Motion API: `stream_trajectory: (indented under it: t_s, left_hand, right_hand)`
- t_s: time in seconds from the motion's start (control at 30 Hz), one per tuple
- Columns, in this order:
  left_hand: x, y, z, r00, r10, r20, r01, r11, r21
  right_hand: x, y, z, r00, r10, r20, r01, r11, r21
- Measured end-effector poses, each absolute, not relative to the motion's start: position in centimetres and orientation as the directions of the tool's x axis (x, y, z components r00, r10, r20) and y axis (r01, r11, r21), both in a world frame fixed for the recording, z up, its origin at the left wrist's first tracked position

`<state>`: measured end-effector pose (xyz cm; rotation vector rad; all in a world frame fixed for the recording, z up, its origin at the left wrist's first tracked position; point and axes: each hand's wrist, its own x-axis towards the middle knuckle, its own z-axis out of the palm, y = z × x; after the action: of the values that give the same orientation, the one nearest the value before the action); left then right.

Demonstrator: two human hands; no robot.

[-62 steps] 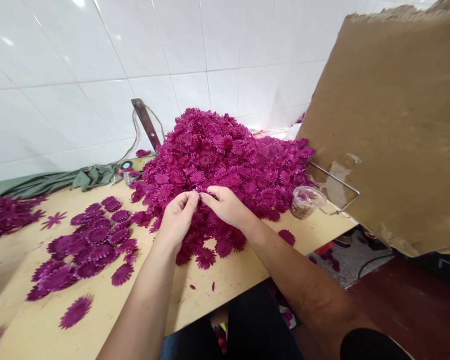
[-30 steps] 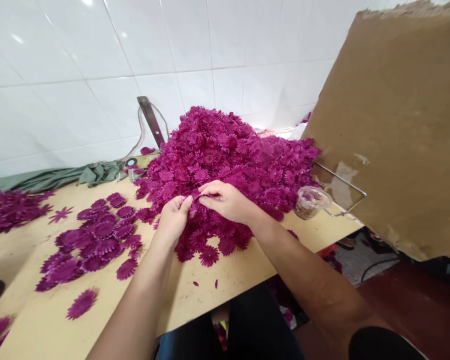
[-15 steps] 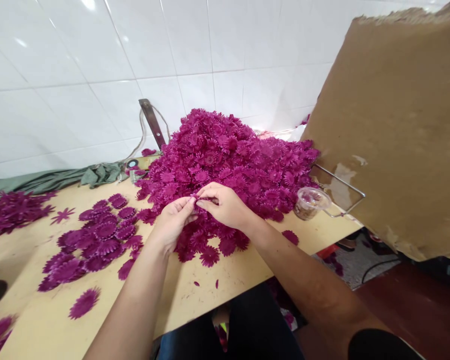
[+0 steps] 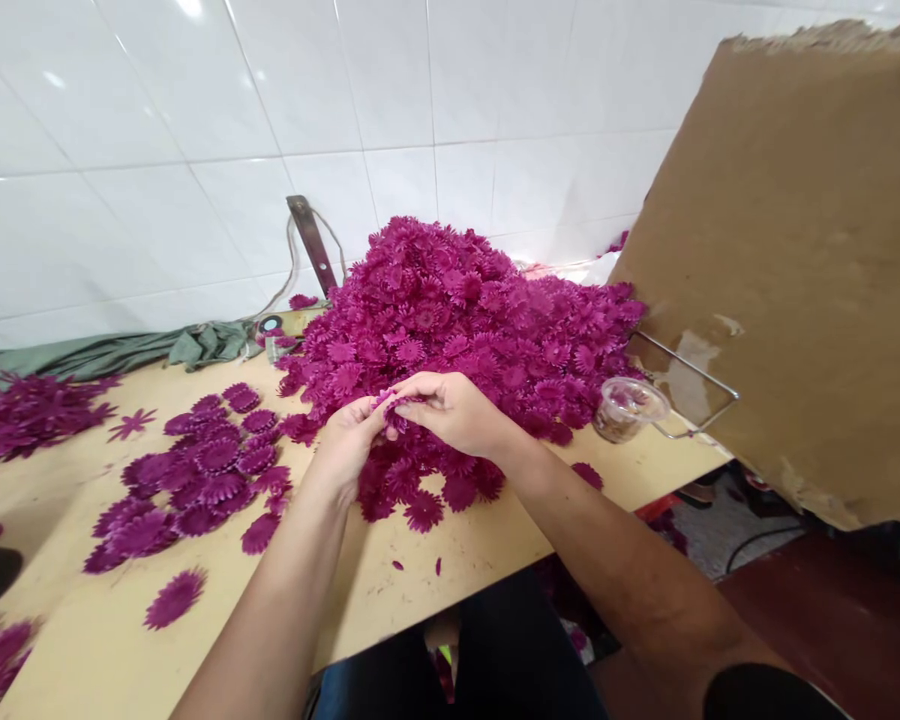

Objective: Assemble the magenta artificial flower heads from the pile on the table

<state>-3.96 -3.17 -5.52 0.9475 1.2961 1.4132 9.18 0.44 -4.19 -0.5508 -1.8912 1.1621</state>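
Between the fingertips of both my hands is a small magenta fabric flower (image 4: 391,408), partly covered by the fingers. My left hand (image 4: 349,440) pinches it from the left. From the right, my right hand (image 4: 454,412) pinches it with thumb and forefinger. Just behind and below the hands rises a large heap of magenta fabric flowers (image 4: 450,300). Left of my left arm lie several stacks of round fringed petal pieces (image 4: 210,460) on the table (image 4: 390,615).
Flat long-petalled pieces (image 4: 37,418) lie in a pile at the far left. A clear plastic cup (image 4: 626,408) stands right of the heap, near a bent wire (image 4: 709,410) and a big cardboard sheet (image 4: 787,250). Green cloth (image 4: 195,345) runs along the tiled wall.
My fingers have shifted around the fabric flower, and more of it shows between them now. The whole view has moved slightly; the piles look the same.
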Motion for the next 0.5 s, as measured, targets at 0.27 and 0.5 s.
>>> stream_trajectory:
  t_s: [0.27, 0.5]
  left_hand:
    - [-3.4, -4.0, -5.2, -0.047, 0.996, -0.076, -0.362, 0.053, 0.93]
    - [-2.9, -4.0, -4.9, -0.24, 0.964, -0.119, -0.383, 0.019, 0.924]
  right_hand:
    - [9.0, -0.9, -3.8, -0.329, 0.7, 0.634, 0.149, 0.702, -0.697]
    - [8.7, -0.9, -4.3, -0.216, 0.643, 0.735, 0.262, 0.763, -0.59]
